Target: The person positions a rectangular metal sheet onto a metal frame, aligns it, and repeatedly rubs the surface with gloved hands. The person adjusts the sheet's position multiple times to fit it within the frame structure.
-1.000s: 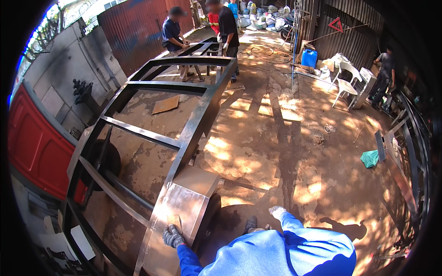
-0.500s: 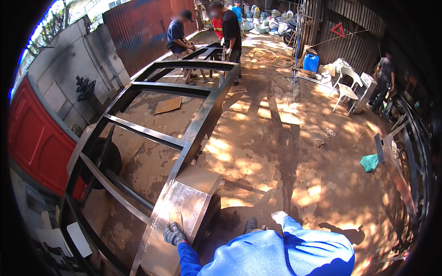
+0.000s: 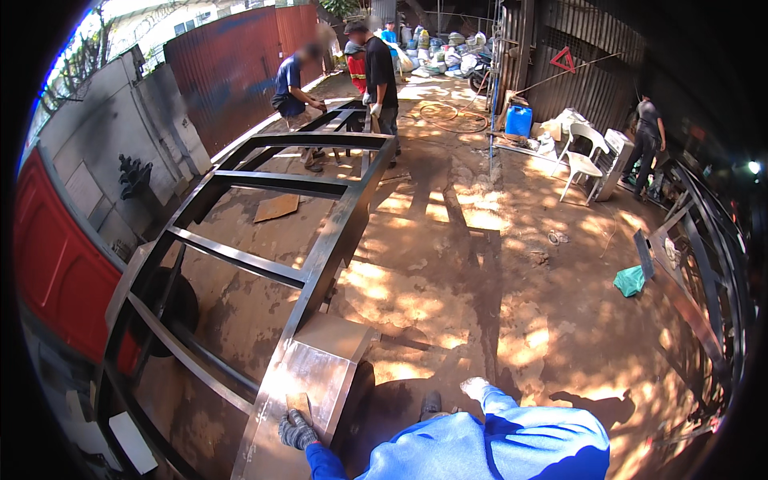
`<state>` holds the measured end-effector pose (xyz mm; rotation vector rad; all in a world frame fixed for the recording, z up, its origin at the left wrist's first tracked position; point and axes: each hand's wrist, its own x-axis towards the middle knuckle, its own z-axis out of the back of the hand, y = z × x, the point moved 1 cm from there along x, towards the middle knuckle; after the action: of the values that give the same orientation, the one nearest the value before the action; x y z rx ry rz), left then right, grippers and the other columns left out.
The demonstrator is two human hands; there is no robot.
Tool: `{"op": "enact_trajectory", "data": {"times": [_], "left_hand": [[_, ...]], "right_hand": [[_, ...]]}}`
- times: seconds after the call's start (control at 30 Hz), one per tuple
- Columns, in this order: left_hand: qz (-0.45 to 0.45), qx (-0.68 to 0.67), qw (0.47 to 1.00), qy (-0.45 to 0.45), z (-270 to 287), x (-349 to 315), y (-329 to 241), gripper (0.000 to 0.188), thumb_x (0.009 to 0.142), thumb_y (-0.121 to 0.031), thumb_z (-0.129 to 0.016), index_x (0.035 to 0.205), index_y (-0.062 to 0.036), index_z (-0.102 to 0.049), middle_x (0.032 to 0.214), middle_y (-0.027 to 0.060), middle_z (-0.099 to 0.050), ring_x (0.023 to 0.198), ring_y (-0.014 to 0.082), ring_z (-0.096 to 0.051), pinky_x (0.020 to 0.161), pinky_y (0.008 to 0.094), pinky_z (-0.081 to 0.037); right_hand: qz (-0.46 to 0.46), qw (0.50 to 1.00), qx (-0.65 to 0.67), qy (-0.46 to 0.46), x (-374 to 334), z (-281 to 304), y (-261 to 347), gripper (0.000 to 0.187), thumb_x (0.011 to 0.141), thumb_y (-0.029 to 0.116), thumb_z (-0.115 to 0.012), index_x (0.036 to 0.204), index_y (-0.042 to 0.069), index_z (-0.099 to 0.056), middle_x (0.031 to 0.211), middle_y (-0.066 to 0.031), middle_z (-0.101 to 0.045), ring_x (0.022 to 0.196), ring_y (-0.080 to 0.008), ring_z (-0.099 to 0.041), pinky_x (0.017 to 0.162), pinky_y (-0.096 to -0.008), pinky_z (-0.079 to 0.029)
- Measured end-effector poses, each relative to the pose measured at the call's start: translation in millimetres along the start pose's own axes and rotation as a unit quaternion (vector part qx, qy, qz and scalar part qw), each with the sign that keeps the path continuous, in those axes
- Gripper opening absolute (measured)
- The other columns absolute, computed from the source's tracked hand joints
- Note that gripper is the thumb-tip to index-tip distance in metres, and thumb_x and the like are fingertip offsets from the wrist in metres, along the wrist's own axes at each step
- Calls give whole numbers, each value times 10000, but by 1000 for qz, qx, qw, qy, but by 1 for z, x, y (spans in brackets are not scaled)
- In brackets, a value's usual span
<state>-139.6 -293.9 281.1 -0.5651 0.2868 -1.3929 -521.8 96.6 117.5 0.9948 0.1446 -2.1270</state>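
My left hand (image 3: 298, 430), in a dark grey knit glove, lies on the bare metal wheel cover (image 3: 322, 365) at the side of a large trailer frame. Under its fingers is a small tan sheet (image 3: 298, 404) that resembles sandpaper; it lies flat against the metal. The black frame (image 3: 330, 232) stretches away with several crossbars. My right hand (image 3: 474, 388), in a whitish glove, is out over the ground, away from the frame. Its fingers are too small and bright to make out.
A wheel (image 3: 172, 304) shows beneath the frame, and a rusty plate (image 3: 277, 208) lies inside it. Several people stand around the far end. A red panel (image 3: 60, 256) leans at left. At right are a white chair (image 3: 582, 160), a blue drum (image 3: 518, 120) and steel beams (image 3: 704, 272).
My view has shifted slightly, so the scene sits further left. My left hand stays at about the same spot on the wheel cover. A co-worker at the far left bends lower.
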Motion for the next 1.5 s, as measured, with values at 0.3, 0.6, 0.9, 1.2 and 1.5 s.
{"op": "enact_trajectory", "data": {"times": [0.3, 0.6, 0.9, 1.2, 1.5], "left_hand": [[-17, 20, 1000, 11, -11, 2, -5, 444, 905, -428, -688, 1112, -39, -743, 1112, 150, -734, 1069, 340, -664, 978, 436, -494], [-46, 5, 999, 8, -20, -1, 5, 527, 945, -492, -637, 1149, -15, -729, 1152, 171, -726, 1066, 337, -678, 954, 426, -512], [-68, 31, 997, -22, -20, -3, -8, 514, 932, -474, -664, 1128, -3, -732, 1126, 177, -731, 1045, 339, -683, 942, 427, -516], [-78, 27, 997, -5, -30, -9, -15, 502, 920, -455, -690, 1107, 9, -735, 1099, 184, -736, 1025, 342, -687, 931, 429, -520], [-60, -59, 996, 5, -30, 8, 12, 479, 904, -429, -724, 1077, 17, -742, 1069, 181, -743, 999, 342, -695, 910, 427, -530]], "right_hand": [[-35, 996, 60, -54, 14, -19, -16, 539, 995, 500, -409, 1255, 123, -693, 1346, -137, -637, 1273, -347, -578, 1092, -449, -442], [-87, 978, 177, -72, -39, 30, 13, 484, 990, 477, -472, 1223, 119, -700, 1303, -138, -660, 1253, -340, -581, 1079, -431, -450], [1, 997, 30, -68, -17, 5, 12, 420, 989, 355, -453, 1152, 83, -729, 1198, -134, -708, 1163, -343, -636, 1020, -463, -484], [-54, 995, 63, -61, -36, 0, -11, 418, 990, 387, -456, 1191, 144, -731, 1258, -94, -690, 1170, -335, -633, 1033, -461, -478], [-287, 791, 179, -510, -173, 272, -28, 1393, 633, 717, -803, 1639, 186, 1, 1675, -238, 119, 1527, -498, 99, 1202, -656, -25]]}}
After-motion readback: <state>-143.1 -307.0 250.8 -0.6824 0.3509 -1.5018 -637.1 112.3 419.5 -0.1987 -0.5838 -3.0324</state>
